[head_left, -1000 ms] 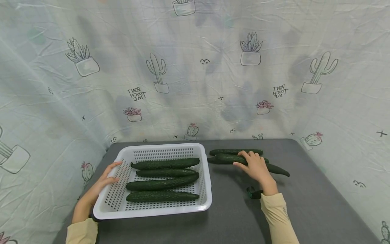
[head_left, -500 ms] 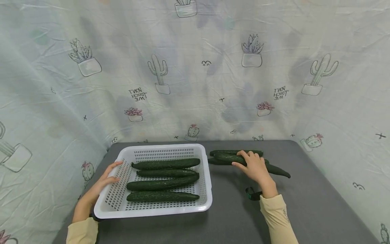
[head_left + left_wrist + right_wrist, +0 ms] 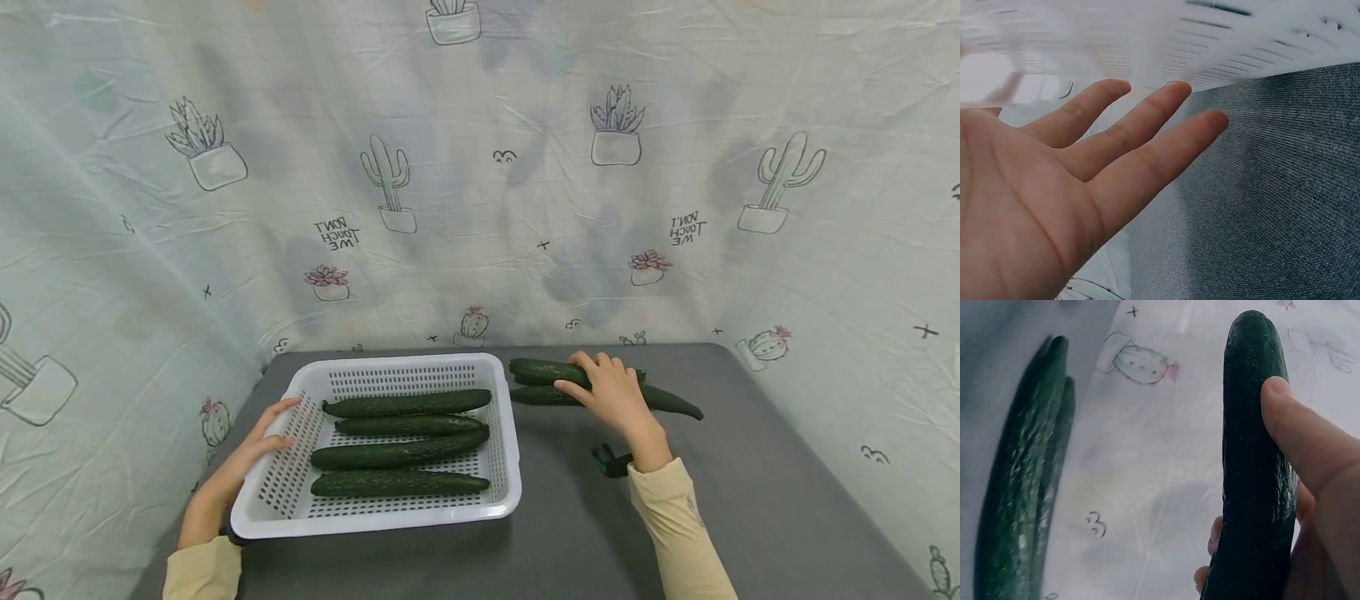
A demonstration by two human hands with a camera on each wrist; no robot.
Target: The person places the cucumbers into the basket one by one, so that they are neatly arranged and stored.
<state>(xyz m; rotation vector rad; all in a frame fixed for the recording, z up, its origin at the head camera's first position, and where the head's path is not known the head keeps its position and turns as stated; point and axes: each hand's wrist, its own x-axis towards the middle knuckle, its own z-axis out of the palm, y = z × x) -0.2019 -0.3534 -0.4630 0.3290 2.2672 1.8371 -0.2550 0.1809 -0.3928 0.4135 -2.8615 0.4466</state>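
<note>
A white perforated plastic basket (image 3: 375,529) holds several dark green cucumbers (image 3: 399,483) lying side by side. At its left side my left hand (image 3: 251,454) rests on the rim, two digits over it. The left wrist view shows that hand's (image 3: 1085,162) other three fingers extended along the basket's (image 3: 1260,37) outer underside, palm bare. On the right, my right hand (image 3: 615,396) grips a cucumber (image 3: 543,371) between thumb and fingers. In the right wrist view this cucumber (image 3: 1257,456) stands apart from other cucumbers (image 3: 1022,481) at left.
More cucumbers (image 3: 543,396) lie on the grey tabletop (image 3: 555,508) right of the basket, one with a tapered tip (image 3: 675,404) pointing right. A small black strap-like item (image 3: 611,461) shows beside my right wrist. A cactus-print sheet (image 3: 480,183) hangs behind and around the table.
My right hand and the gripped cucumber have moved slightly up and left in the head view, off the cucumber beneath. The left hand and the basket have stayed in place.
</note>
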